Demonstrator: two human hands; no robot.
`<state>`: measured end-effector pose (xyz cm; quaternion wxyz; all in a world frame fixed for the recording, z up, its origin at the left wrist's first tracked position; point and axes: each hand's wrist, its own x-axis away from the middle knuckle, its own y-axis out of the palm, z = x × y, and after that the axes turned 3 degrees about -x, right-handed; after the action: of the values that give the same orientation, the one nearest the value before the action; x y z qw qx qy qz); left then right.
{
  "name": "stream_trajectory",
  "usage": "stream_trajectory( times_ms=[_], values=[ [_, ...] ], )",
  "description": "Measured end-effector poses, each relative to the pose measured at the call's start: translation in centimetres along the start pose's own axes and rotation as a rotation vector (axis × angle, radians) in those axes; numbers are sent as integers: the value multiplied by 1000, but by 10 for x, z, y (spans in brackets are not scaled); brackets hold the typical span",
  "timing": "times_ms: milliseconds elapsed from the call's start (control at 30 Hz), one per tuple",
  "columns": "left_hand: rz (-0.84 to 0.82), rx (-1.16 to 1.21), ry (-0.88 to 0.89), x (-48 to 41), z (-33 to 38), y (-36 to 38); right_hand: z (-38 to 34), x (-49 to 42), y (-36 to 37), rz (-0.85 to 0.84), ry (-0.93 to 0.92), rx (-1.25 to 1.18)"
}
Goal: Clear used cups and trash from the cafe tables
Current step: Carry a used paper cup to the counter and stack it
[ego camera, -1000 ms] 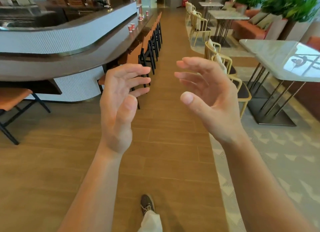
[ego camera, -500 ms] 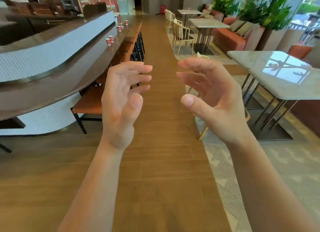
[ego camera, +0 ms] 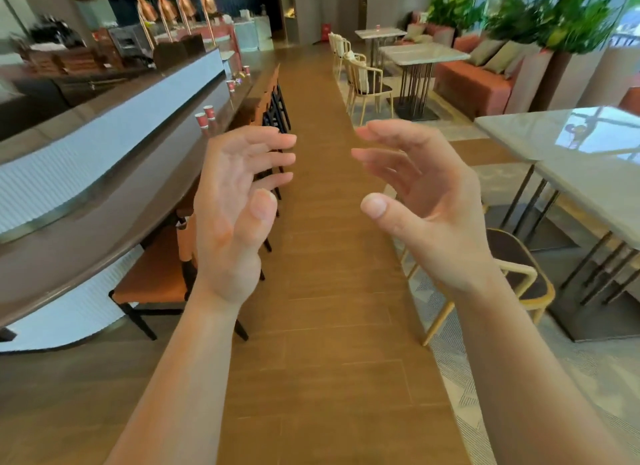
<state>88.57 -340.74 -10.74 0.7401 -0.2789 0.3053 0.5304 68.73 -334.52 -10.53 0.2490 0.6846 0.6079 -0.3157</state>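
Since half a second ago the view has advanced along the wooden floor beside the bar tabletop. The pair of red cups now sits lower and larger in frame, and the nearest orange stool has slid toward the lower left. Both hands keep the same pose.

Obs. 1: left hand is raised in front of the bar tabletop's outer edge, palm turned inward, fingers straight and slightly spread. Its grip is released and it holds nothing.

Obs. 2: right hand is raised further out from the bar tabletop, over the floor aisle, palm facing the left hand. Its fingers are loosely bent and its grip is also released, with nothing in it. The two hands are apart, a gap of floor showing between them.

Obs. 3: the pair of red cups stands upright on the bar tabletop near its outer edge, one just beside the other, beyond the left hand's fingertips and well apart from them.

Obs. 4: two more red cups stand further along the same bar tabletop. Detail is too small to read.

Obs. 5: across the aisle from the bar tabletop I see a marble tabletop with a yellow-framed chair under its near edge, partly hidden by my right wrist.
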Motion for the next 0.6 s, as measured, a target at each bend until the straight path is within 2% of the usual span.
stream_trajectory(
  times_ms=[233,367,600],
  values=[
    [-11,13,8,-109,-97,40,86,-104,-62,-19,6,32],
    [0,40,-23,-153,-170,50,155,-149,-83,-13,42,30],
    [37,58,46,-255,-316,45,294,-265,-99,-79,-3,84]
  ],
)
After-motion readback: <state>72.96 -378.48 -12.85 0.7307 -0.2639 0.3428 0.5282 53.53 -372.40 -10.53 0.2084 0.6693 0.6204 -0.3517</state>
